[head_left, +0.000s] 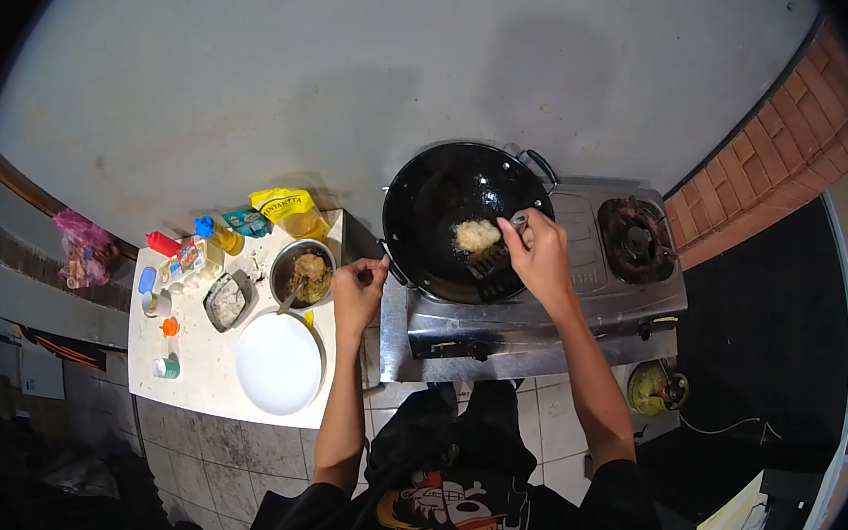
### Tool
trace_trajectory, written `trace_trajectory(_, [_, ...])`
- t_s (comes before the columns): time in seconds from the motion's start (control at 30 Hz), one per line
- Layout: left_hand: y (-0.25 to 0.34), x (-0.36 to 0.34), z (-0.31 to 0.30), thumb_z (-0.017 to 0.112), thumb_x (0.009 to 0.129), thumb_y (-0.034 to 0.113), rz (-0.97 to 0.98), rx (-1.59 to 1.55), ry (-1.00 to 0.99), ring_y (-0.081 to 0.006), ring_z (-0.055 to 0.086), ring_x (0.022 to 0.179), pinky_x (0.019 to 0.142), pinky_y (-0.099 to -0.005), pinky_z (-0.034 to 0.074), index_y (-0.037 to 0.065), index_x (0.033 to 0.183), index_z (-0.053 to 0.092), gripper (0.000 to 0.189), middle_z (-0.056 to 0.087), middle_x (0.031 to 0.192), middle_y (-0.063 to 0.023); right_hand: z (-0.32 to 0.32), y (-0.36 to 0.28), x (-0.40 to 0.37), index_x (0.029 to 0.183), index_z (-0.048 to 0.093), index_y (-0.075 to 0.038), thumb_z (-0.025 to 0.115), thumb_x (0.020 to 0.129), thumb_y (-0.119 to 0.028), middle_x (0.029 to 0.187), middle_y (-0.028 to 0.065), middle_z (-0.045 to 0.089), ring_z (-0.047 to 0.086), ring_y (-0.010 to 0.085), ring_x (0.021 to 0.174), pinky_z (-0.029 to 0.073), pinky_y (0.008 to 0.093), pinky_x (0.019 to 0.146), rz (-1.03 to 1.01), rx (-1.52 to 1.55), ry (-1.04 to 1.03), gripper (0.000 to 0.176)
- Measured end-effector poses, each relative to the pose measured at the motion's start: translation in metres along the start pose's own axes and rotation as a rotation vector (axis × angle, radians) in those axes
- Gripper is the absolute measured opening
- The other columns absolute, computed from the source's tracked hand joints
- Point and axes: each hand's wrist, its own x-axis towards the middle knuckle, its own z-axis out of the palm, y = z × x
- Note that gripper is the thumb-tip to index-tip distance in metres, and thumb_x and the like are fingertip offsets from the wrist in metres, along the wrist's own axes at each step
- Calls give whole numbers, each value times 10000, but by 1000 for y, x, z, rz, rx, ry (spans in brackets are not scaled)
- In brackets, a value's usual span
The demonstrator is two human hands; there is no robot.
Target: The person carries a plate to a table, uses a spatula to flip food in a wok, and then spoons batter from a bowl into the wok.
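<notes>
A black wok [431,181] sits on the stove's left burner, with a pale, battered-looking piece of food [477,235] frying in the oil at its bottom. My right hand [540,257] is closed around the handle of a slotted spatula [490,262], whose dark blade lies in the wok at the food's lower right edge. At the wok's left side, my left hand [356,293] has its fingers curled in a pinch on the wok's handle [394,266].
Left of the stove [528,338], a white table [205,387] carries a white plate [279,363], a metal bowl [304,274] of food with a spoon, a dish of flour-like powder [227,301], a yellow oil pouch [289,212] and sauce bottles. A bare burner [637,241] lies right of the wok.
</notes>
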Motion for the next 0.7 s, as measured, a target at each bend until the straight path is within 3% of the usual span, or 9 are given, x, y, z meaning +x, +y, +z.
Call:
trace_trajectory(0.1, [1,1,-1,657,849,182,8,13,5,-113,546,592,577,-272,429,-55,810,674,241,645,658,-97,-15,-8,10,693,522,22,682,804,-100,526,108,467,409,141,438,331,309,439,141,-30,-10,230])
trace_trajectory(0.2, [-1,0,0,656,850,182,27,-9,14,-110,542,590,573,-272,427,-55,812,672,241,642,652,-93,-23,-13,20,694,536,9,684,802,-98,488,89,443,397,121,424,324,296,432,111,65,56,212])
trace_trajectory(0.37, [-3,1,3,679,834,178,52,-42,46,-76,477,491,478,-252,392,-52,784,669,236,577,551,-57,-24,-21,25,851,538,20,639,835,-84,702,141,551,532,249,548,410,342,523,-43,14,-132,146])
trace_trajectory(0.43, [-3,0,3,684,830,172,52,-36,45,-76,474,488,475,-251,389,-53,780,669,231,572,544,-54,-22,-16,23,947,506,20,599,852,-66,887,157,566,569,347,710,445,384,625,-149,35,-314,158])
trace_trajectory(0.53, [-6,2,3,688,828,181,78,-29,56,-75,467,482,468,-250,382,-54,774,668,241,565,538,-49,-21,-9,22,982,487,20,573,861,-56,959,155,557,564,379,802,445,405,682,-253,-9,-369,167])
trace_trajectory(0.67, [-11,3,4,692,826,193,85,-56,50,-69,456,479,461,-247,371,-54,765,667,256,561,534,-42,-29,-11,17,1002,486,23,564,864,-55,972,161,558,568,375,840,443,408,705,-183,23,-404,176])
trace_trajectory(0.7, [-6,3,1,684,831,188,33,-32,15,-84,499,540,521,-256,405,-49,781,673,242,598,590,-56,-30,-9,15,1013,489,26,568,865,-39,992,161,560,568,358,825,451,381,723,-199,17,-389,180])
